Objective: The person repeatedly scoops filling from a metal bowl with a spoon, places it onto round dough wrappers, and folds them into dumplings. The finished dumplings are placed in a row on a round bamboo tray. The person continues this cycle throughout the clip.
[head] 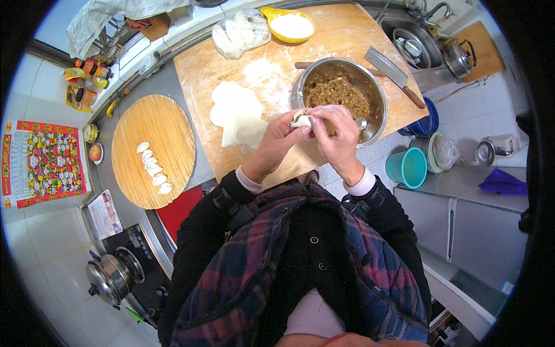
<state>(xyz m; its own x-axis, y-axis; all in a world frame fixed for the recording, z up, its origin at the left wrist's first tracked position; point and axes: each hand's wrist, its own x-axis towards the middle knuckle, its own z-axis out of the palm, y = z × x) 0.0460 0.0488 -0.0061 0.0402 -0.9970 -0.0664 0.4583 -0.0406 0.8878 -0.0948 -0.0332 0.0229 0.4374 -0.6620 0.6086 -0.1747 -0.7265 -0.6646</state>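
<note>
Between the fingers of my left hand (279, 134) and my right hand (338, 132) is a partly folded dumpling (301, 120), its white wrapper curved around a bit of filling. Both hands hold it over the near left rim of a steel bowl (380, 89). Inside the bowl lies brown minced filling (337, 93), with a metal spoon (360, 124) at the near right side. Left of my hands, flat dumpling wrappers (238, 113) overlap in a pile on the floured wooden board (201, 71).
A round slatted tray (125, 143) at left bears a row of several dumplings (151, 167). Behind the bowl is a rolling pin (302, 65). A cleaver (388, 65) lies at the board's right edge. Farther back are a bag of dough (238, 34) and a yellow flour scoop (271, 15).
</note>
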